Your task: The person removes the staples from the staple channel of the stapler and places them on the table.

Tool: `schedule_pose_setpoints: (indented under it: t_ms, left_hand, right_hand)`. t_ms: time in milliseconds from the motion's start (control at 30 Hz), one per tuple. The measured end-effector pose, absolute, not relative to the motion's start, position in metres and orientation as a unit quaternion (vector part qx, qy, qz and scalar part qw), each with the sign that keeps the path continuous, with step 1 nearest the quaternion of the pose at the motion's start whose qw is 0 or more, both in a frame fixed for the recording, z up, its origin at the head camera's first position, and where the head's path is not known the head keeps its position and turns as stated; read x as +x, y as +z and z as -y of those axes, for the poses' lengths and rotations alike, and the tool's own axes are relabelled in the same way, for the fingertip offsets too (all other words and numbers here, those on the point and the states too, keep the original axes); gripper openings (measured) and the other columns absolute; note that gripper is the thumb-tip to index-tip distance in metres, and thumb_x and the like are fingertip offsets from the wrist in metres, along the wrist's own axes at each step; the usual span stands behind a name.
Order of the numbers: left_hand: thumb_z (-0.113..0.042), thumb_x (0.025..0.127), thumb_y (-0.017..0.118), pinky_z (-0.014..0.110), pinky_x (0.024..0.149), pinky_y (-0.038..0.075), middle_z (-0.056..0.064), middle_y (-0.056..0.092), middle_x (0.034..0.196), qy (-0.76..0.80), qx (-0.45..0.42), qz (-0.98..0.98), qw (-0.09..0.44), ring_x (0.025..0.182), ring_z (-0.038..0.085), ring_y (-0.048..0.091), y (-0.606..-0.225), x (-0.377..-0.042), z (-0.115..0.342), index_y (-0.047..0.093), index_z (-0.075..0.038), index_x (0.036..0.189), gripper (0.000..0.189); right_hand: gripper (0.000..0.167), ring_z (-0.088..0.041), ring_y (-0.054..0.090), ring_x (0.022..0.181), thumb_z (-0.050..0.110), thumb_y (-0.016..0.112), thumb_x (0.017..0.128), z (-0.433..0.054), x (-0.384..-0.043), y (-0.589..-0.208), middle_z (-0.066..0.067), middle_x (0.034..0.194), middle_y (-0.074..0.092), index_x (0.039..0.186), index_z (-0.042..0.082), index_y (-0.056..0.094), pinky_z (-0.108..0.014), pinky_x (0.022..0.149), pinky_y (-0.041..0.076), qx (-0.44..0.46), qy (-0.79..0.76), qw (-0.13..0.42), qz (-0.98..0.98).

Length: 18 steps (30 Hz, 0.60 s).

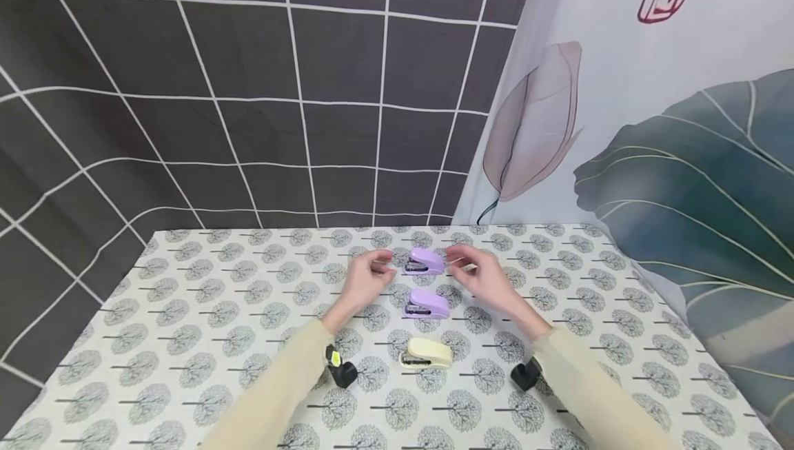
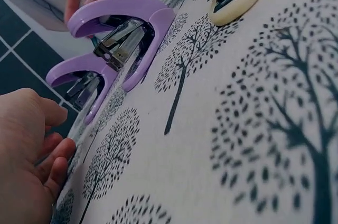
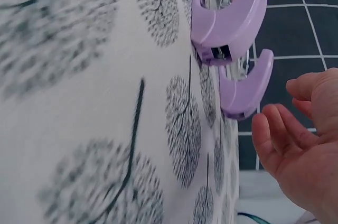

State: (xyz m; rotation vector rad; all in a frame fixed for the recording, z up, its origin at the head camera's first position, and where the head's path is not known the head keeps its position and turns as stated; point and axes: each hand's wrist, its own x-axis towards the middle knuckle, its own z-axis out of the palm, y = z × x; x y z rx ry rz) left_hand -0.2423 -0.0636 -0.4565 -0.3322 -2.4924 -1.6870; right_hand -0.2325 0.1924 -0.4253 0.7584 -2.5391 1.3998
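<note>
Three staplers stand in a column on the cloth, front ends toward the left in the head view. Farthest away is a purple stapler, with a second purple stapler nearer and a cream stapler nearest. My left hand is just left of the far purple stapler, fingers loosely bent and holding nothing. On its other side, my right hand is held close to the stapler's back end, also with nothing in it. The wrist views show a gap between each hand and the staplers.
A cloth with a tree print covers the table. Behind it hangs a dark curtain with a white grid, and to the right a pale curtain with large leaves. Black wrist cameras sit on both forearms.
</note>
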Motion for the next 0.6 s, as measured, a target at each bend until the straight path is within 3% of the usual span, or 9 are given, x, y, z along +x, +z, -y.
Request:
schedule_pose_setpoints:
  t_ms: [367,600]
  left_hand:
    - [0.003,0.081,0.076,0.029,0.072,0.053,0.007,0.069,0.110,-0.551,-0.093,0.829,0.010,0.086,0.016,0.062,-0.462,-0.250,0.049,0.069,-0.006,0.119,0.040]
    - [-0.005,0.081,0.080,0.032,0.077,0.049,0.003,0.067,0.107,-0.488,-0.118,0.865,0.024,0.086,0.015,0.058,-0.461,-0.255,0.044,0.069,-0.008,0.119,0.040]
  right_hand:
    - [0.044,-0.041,0.055,0.114,-0.009,0.067,0.086,-0.164,-0.245,-0.425,-0.023,0.126,0.057,0.129,-0.003,0.059,-0.048,0.094,0.050,0.198,0.471,0.020,0.859]
    - [0.048,-0.032,0.058,0.098,-0.008,0.071,0.082,-0.157,-0.254,-0.424,-0.018,0.115,0.061,0.129,0.001,0.061,-0.047,0.085,0.051,0.233,0.413,0.038,0.879]
